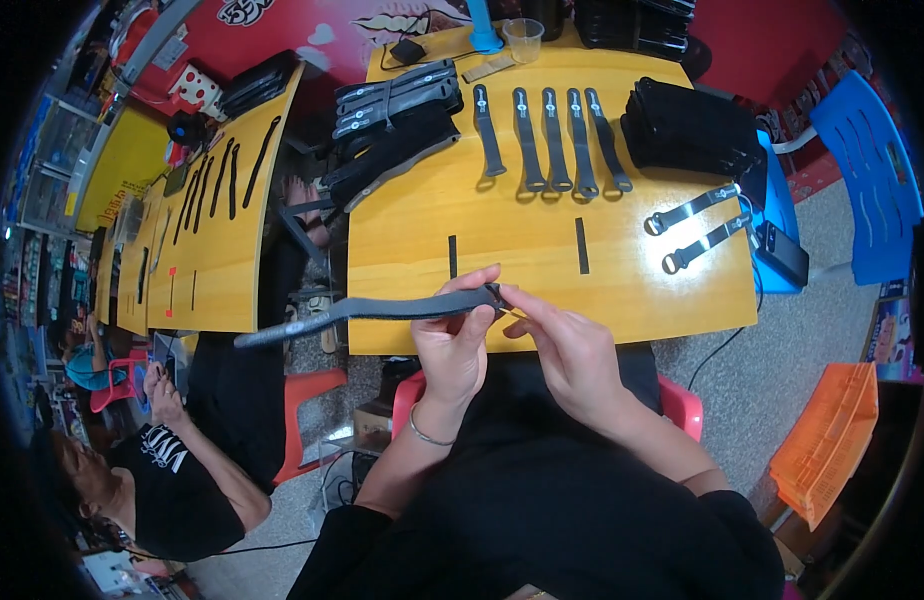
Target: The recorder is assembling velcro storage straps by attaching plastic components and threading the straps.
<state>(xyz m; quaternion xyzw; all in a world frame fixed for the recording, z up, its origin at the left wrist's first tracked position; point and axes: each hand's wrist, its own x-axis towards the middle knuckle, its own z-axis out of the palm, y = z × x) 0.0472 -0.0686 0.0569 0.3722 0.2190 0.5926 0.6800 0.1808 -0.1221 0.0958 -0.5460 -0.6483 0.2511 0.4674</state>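
Note:
My left hand (450, 358) is closed round a long dark grey strap (377, 308) just above the table's near edge. The strap's free length sticks out to the left and droops at its tip. At the strap's right end, my right hand (579, 358) pinches with its fingertips. A small yellowish piece shows between the fingers there, too small to name. Several similar straps (527, 135) lie in a row across the table, their ends looped through rings. Two more straps with metal rings (694, 208) lie at the right.
On the wooden table (402, 240) are two short black strips (582, 246), bundled straps (397, 100), a black stack (692, 130) and a plastic cup (523, 40). A blue chair (867, 170) and orange basket (822, 445) stand right. A person (172, 480) works at the left table.

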